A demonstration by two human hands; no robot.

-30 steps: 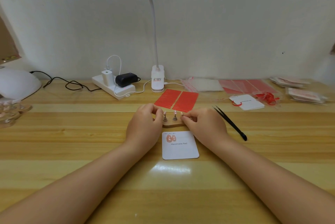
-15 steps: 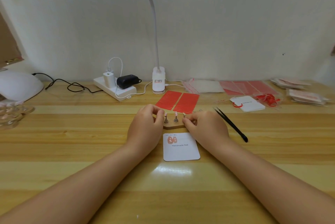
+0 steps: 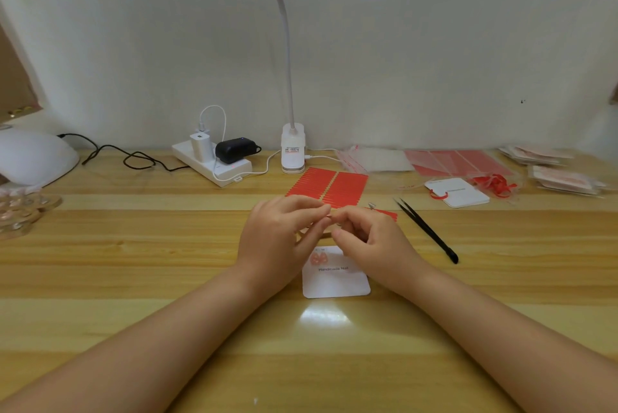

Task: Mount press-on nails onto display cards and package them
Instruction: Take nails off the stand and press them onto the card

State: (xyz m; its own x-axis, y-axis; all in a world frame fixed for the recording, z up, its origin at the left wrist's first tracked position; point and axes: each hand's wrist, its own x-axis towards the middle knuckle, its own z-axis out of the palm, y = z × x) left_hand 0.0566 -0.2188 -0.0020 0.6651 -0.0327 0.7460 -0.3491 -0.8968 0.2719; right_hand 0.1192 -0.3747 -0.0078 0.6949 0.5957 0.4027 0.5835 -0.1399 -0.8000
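Observation:
A white display card (image 3: 336,280) printed "Handmade Nail" lies in front of me, with two pink nails (image 3: 318,259) stuck on its top left corner. My left hand (image 3: 279,239) and my right hand (image 3: 373,244) are raised just behind the card. Their fingertips meet and pinch a small nail piece (image 3: 331,217) that is too small to make out. The wooden nail stand (image 3: 327,234) is mostly hidden under the hands. Two red adhesive tab sheets (image 3: 329,187) lie behind them, and a loose red strip (image 3: 386,213) shows past my right hand.
Black tweezers (image 3: 428,232) lie to the right. Behind are a clip lamp base (image 3: 293,153), a power strip (image 3: 214,167), plastic bags (image 3: 458,162), a second card with red ribbon (image 3: 459,192) and packed sets (image 3: 561,177). A white nail dryer (image 3: 33,158) and clear stands (image 3: 20,210) sit left.
Both hands have lifted off the wooden stand and come together, fingertips now pinching a small piece between them. The stand's pegs are now covered.

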